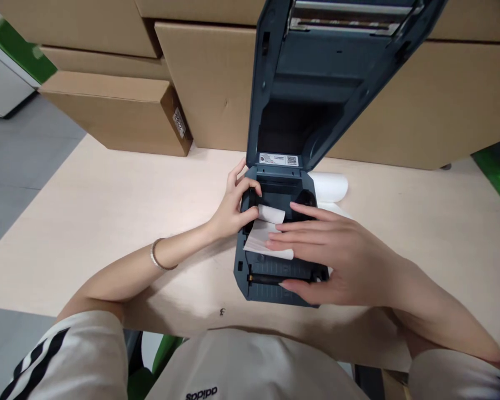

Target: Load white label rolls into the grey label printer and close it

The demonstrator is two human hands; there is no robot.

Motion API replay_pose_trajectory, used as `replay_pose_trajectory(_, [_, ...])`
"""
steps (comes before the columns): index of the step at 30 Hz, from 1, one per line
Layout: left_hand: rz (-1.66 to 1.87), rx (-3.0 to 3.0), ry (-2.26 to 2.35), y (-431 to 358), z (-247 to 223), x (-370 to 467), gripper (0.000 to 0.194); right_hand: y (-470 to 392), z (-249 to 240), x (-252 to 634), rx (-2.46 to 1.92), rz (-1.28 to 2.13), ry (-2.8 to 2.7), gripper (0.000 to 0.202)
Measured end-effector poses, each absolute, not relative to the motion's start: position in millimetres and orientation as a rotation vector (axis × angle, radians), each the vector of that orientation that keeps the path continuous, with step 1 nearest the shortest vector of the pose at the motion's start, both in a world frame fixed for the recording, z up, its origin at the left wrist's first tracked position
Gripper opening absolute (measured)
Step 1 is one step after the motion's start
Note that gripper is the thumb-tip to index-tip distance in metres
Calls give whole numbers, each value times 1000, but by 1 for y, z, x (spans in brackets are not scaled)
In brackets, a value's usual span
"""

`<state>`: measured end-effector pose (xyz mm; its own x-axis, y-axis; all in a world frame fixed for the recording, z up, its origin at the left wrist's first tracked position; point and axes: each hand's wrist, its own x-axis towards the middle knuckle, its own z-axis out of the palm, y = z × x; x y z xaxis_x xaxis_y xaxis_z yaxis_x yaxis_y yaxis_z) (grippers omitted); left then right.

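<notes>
A dark grey label printer (pixel 283 186) stands on the table with its lid (pixel 316 89) raised. Inside it lies a small white paper roll (pixel 270 214), whose loose strip (pixel 263 239) extends toward the black roller (pixel 270 279) at the front. My left hand (pixel 233 205) is at the printer's left side, its thumb at the roll's left end and its fingers bent apart over the edge. My right hand (pixel 337 253) reaches in from the right, fingers spread, fingertips on the paper strip and the thumb by the roller.
White paper (pixel 330 187) lies behind the printer's right side on the wooden table (pixel 150 205). Large cardboard boxes (pixel 216 83) line the back, close behind the lid. A smaller box (pixel 125 119) sits at the back left.
</notes>
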<state>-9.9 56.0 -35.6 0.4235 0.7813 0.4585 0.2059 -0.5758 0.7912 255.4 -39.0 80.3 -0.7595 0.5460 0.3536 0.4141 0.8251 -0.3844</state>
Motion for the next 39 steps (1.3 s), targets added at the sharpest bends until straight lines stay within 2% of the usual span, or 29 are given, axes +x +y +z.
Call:
replay_pose_trajectory(3, [1121, 2038, 826, 57, -35, -11, 32, -41, 74, 254, -640, 269, -2504, 22])
replay_pose_trajectory(8, [1114, 2049, 834, 57, -35, -12, 33, -54, 77, 256, -693, 88, -2599, 30])
replay_pose_trajectory(13, [1106, 2040, 801, 58, -36, -13, 38, -69, 89, 253, -669, -116, -2758, 28])
replay_pose_trajectory(19, [1072, 2014, 824, 56, -32, -10, 57, -78, 101, 243, -646, -321, -2764, 48])
replay_pose_trajectory(24, [1041, 1995, 867, 53, -28, -8, 63, -83, 107, 242, -631, -296, -2802, 54])
replay_pose_trajectory(31, [1033, 1966, 849, 53, -28, -9, 60, -88, 106, 249, -652, -227, -2827, 56])
replay_pose_trajectory(39, [1001, 1918, 797, 54, -26, -12, 63, -94, 95, 269, -613, 181, -2870, 31])
